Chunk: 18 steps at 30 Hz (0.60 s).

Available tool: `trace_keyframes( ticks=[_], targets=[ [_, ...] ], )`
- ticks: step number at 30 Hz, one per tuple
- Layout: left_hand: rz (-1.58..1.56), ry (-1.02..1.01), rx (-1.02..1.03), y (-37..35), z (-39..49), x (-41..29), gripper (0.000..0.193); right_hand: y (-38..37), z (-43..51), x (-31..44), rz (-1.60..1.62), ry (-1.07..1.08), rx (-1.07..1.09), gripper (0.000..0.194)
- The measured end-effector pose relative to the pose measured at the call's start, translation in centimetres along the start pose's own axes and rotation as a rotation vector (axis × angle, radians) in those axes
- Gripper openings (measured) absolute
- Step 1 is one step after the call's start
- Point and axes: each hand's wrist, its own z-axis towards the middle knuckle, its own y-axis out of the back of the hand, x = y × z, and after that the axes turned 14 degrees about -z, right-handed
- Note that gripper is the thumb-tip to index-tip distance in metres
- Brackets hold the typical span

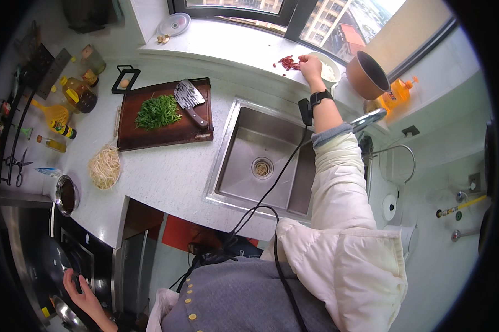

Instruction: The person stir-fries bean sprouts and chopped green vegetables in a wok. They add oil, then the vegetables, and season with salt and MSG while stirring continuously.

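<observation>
My right hand [311, 68] reaches to the windowsill, a black strap around its wrist. Its fingers are bent together at the edge of a small pile of dried red chillies [288, 62]. Whether a chilli is between the fingertips cannot be made out. Just beyond the hand stands a pale bowl [334, 62] with white contents, partly hidden by the hand. At the lower left, my left hand [81, 293] is over the cooktop [77, 257], fingers apart and holding nothing. It is beside a dark, shiny round pan or lid [52, 255].
A cleaver [189, 97] and chopped greens [158, 112] lie on a wooden cutting board [166, 139]. Nearby are bean sprouts [104, 167], an egg [125, 83] and bottles [79, 96]. A black cable [286, 164] hangs across the sink [257, 139]. A brown pot [363, 79] stands right.
</observation>
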Motion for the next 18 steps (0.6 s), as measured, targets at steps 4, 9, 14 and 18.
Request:
trace_keyframes(
  ticks=[4, 9, 14, 18],
  targets=[
    [0.024, 0.003, 0.064, -1.8, 0.3, -0.5, 0.032, -0.8, 1.7, 0.9, -0.095, 0.076, 0.271, 0.021],
    [-0.011, 0.111, 0.085, -1.9, -0.3, 0.0, 0.029, -2.1, 1.5, 2.3, -0.227, 0.187, 0.375, 0.021],
    [-0.048, 0.199, 0.099, -2.0, -1.0, 1.3, 0.027, -3.9, 1.6, 1.6, -0.314, 0.270, 0.312, 0.021],
    [-0.035, 0.249, 0.098, -2.6, -1.3, 1.9, 0.028, -4.7, 2.2, 0.4, -0.257, 0.235, 0.344, 0.031]
  ],
)
